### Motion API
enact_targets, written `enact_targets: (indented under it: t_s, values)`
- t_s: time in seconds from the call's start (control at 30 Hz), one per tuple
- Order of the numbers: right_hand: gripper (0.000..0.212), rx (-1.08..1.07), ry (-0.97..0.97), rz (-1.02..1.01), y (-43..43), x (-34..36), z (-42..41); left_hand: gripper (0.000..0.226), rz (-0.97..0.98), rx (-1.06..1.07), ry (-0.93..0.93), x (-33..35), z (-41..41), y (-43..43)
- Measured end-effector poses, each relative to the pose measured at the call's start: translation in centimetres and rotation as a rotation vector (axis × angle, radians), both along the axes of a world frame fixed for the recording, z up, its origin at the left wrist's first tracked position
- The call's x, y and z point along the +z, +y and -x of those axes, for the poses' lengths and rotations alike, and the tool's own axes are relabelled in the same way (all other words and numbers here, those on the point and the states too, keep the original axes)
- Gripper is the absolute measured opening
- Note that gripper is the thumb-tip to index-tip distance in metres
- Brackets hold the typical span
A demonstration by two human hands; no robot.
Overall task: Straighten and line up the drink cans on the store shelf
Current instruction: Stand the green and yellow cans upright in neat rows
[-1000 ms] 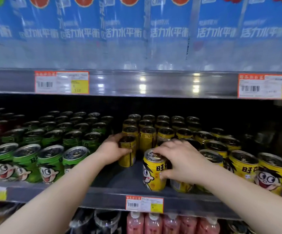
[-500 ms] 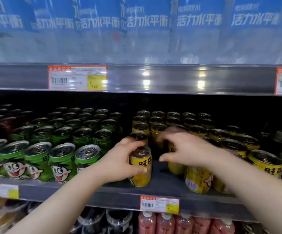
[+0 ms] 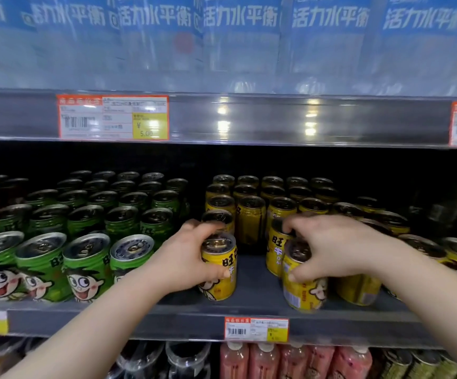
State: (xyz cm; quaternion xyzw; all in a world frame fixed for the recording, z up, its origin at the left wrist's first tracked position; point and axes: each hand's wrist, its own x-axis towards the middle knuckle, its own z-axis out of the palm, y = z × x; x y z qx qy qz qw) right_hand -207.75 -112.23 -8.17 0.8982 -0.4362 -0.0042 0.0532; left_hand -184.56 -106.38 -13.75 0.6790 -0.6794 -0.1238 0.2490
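Your left hand (image 3: 186,258) grips a yellow can (image 3: 219,272) standing at the shelf (image 3: 249,307) front, your right hand (image 3: 328,247) clasps a second yellow can (image 3: 303,288) just right of a bare gap, more yellow cans (image 3: 252,214) ranked behind, green cans (image 3: 85,258) lined up left.

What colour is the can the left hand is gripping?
Yellow, with a cartoon face low on its side and a silvery top; the head view shows the can in the left hand.
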Motion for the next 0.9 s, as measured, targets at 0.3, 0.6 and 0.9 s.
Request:
enact_targets:
  t_s: [0.3, 0.6, 0.9]
  values:
    - [0.074, 0.13, -0.147, -0.185, -0.2, -1.7, -3.2, 0.084, -0.094, -0.026, -0.027, 0.9, -0.8, 0.4]
    - [0.065, 0.16, -0.286, -0.215, -1.3, -1.0, -2.6, 0.098, -0.088, 0.051, -0.266, 1.4, 0.4, 0.7]
    - [0.081, 0.05, -0.026, -0.208, -6.5, -0.4, -1.2, 0.049, -0.066, 0.11, -0.015, 2.1, 1.3, -3.4]
